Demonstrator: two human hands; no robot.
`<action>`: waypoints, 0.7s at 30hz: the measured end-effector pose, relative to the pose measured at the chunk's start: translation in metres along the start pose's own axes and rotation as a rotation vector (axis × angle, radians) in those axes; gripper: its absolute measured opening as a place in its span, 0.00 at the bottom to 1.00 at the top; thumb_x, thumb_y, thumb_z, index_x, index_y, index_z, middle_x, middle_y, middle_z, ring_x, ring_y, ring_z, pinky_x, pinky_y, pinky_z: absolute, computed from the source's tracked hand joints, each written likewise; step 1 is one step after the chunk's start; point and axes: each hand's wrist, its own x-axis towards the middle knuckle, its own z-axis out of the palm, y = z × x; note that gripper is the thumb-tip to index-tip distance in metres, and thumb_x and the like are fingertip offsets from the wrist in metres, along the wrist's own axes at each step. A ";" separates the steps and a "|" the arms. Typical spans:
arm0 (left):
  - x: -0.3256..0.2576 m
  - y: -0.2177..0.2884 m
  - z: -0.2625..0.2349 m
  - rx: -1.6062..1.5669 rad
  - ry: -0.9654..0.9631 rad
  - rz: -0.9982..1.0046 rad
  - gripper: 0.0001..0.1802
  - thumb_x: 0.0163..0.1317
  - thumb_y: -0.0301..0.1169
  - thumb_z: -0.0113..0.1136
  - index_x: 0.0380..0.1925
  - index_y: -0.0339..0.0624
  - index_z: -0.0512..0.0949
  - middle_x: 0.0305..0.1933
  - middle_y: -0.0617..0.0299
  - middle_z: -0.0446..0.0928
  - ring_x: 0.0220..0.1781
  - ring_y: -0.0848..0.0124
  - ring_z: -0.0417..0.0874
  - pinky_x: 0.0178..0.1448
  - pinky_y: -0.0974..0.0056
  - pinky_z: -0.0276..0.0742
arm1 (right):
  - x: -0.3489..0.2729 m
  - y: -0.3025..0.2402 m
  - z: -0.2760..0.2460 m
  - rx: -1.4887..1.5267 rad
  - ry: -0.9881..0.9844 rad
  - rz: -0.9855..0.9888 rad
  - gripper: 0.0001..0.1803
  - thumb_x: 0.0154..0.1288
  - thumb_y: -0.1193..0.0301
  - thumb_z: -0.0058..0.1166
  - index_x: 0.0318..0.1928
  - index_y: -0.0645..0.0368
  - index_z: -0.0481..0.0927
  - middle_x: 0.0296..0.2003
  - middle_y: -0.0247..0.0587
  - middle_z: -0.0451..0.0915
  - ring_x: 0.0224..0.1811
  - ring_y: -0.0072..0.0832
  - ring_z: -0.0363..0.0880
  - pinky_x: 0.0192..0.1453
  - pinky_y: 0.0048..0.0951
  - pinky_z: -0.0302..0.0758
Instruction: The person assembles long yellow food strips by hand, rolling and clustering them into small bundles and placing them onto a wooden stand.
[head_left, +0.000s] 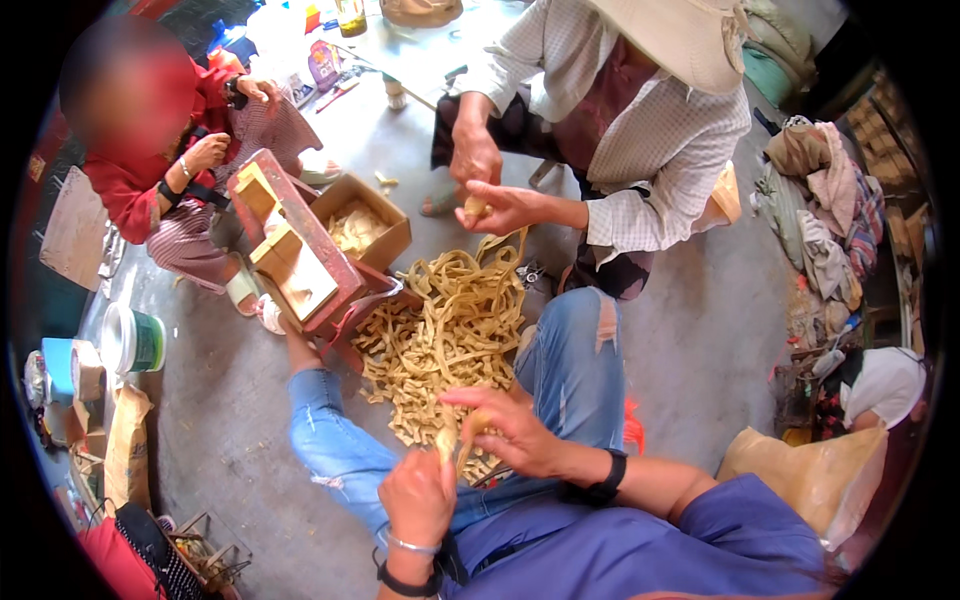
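My left hand point(418, 500) is closed, its thumb and fingers pinching a tan flexible strip point(447, 438) that stands up from the grip. Just to its right, my right hand point(515, 435) has its thumb and bent fingers on a looped part of the same strip. Beyond both hands, between my legs, lies a heap of similar tan strips point(450, 300). Its far side is long tangled lengths; short, knotted-looking pieces lie nearer me. Across the heap, a person in a wide hat point(660, 130) holds a small tan piece point(475, 207) in their hands.
Left of the heap stands a red wooden bench point(315, 265) beside a cardboard box point(385, 245) with pale pieces inside. A person in red point(170, 150) sits behind it. A white-and-green bucket point(132, 340) is at far left, piled clothes point(825, 200) at right, and a tan sack point(800, 475) at lower right.
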 end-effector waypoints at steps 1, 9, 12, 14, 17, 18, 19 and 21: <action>0.002 0.001 0.002 -0.081 0.050 0.000 0.03 0.52 0.27 0.60 0.24 0.40 0.79 0.21 0.54 0.73 0.22 0.55 0.75 0.26 0.55 0.69 | 0.002 0.006 0.007 -0.034 -0.029 0.006 0.09 0.67 0.72 0.48 0.46 0.57 0.76 0.55 0.43 0.73 0.55 0.36 0.70 0.62 0.37 0.62; 0.021 -0.015 0.028 -0.425 0.174 -0.260 0.05 0.44 0.20 0.61 0.24 0.36 0.78 0.20 0.58 0.72 0.17 0.67 0.72 0.24 0.65 0.67 | 0.004 0.047 0.033 0.699 0.096 0.785 0.13 0.65 0.68 0.57 0.45 0.62 0.72 0.32 0.33 0.77 0.35 0.15 0.76 0.38 0.19 0.75; 0.034 -0.021 0.037 -0.392 0.162 -0.230 0.07 0.42 0.20 0.61 0.25 0.37 0.76 0.20 0.57 0.70 0.19 0.65 0.71 0.24 0.63 0.66 | 0.009 0.061 0.026 0.270 -0.014 0.538 0.14 0.58 0.69 0.63 0.44 0.59 0.79 0.37 0.37 0.81 0.38 0.23 0.79 0.43 0.24 0.74; 0.040 -0.025 0.043 -0.401 0.160 -0.262 0.09 0.42 0.22 0.63 0.27 0.40 0.76 0.23 0.56 0.71 0.23 0.60 0.72 0.27 0.59 0.67 | 0.015 0.061 0.022 0.059 -0.081 0.385 0.15 0.54 0.68 0.65 0.43 0.56 0.83 0.42 0.38 0.82 0.44 0.31 0.78 0.50 0.31 0.72; 0.056 -0.026 0.039 -0.452 0.109 -0.287 0.10 0.46 0.24 0.62 0.31 0.41 0.77 0.27 0.56 0.73 0.29 0.57 0.74 0.32 0.57 0.69 | 0.022 0.070 0.022 0.161 -0.154 0.505 0.17 0.53 0.66 0.65 0.44 0.55 0.82 0.41 0.38 0.82 0.46 0.31 0.77 0.52 0.31 0.71; 0.056 -0.028 0.035 -0.514 0.044 -0.346 0.10 0.49 0.24 0.60 0.34 0.42 0.78 0.30 0.55 0.74 0.30 0.59 0.75 0.34 0.59 0.71 | 0.021 0.077 0.023 0.198 -0.181 0.490 0.17 0.53 0.66 0.64 0.44 0.56 0.82 0.42 0.38 0.81 0.48 0.32 0.76 0.54 0.33 0.68; 0.058 -0.029 0.031 -0.576 -0.023 -0.404 0.11 0.52 0.25 0.58 0.37 0.43 0.80 0.32 0.54 0.76 0.31 0.61 0.77 0.36 0.61 0.73 | 0.020 0.082 0.025 0.171 -0.192 0.441 0.15 0.52 0.67 0.63 0.41 0.56 0.81 0.39 0.37 0.80 0.44 0.33 0.76 0.51 0.33 0.68; 0.063 -0.027 0.031 -0.606 -0.040 -0.379 0.10 0.52 0.25 0.58 0.36 0.40 0.79 0.30 0.55 0.75 0.29 0.61 0.76 0.35 0.61 0.73 | 0.021 0.089 0.027 0.119 -0.215 0.343 0.11 0.49 0.70 0.62 0.35 0.57 0.80 0.32 0.37 0.78 0.36 0.35 0.76 0.45 0.33 0.67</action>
